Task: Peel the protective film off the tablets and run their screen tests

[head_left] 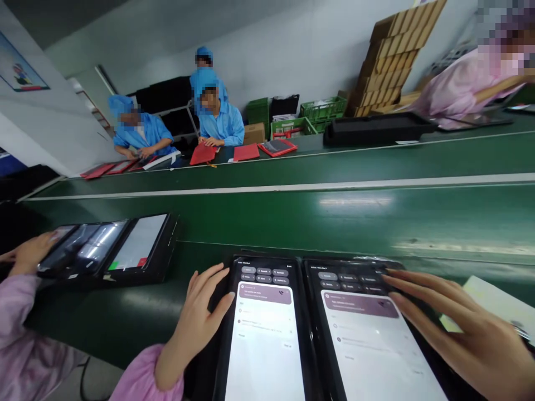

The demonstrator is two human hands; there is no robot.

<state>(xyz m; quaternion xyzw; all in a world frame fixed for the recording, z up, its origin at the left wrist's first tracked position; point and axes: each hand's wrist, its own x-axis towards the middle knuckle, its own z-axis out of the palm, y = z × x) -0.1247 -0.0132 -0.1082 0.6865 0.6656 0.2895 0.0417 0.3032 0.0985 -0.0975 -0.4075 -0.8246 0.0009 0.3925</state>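
Two tablets lie side by side before me with lit screens showing a pulled-down panel. My left hand rests at the left edge of the left tablet, fingers apart, thumb touching its screen. My right hand hovers over the right tablet with fingers stretched out flat, the tips near its top right corner. Neither hand holds anything.
To the left, a co-worker's hand touches a black tray of tablets. The green conveyor belt runs across. Far side: people in blue coats with red cases, green crates, stacked cartons, a black tray.
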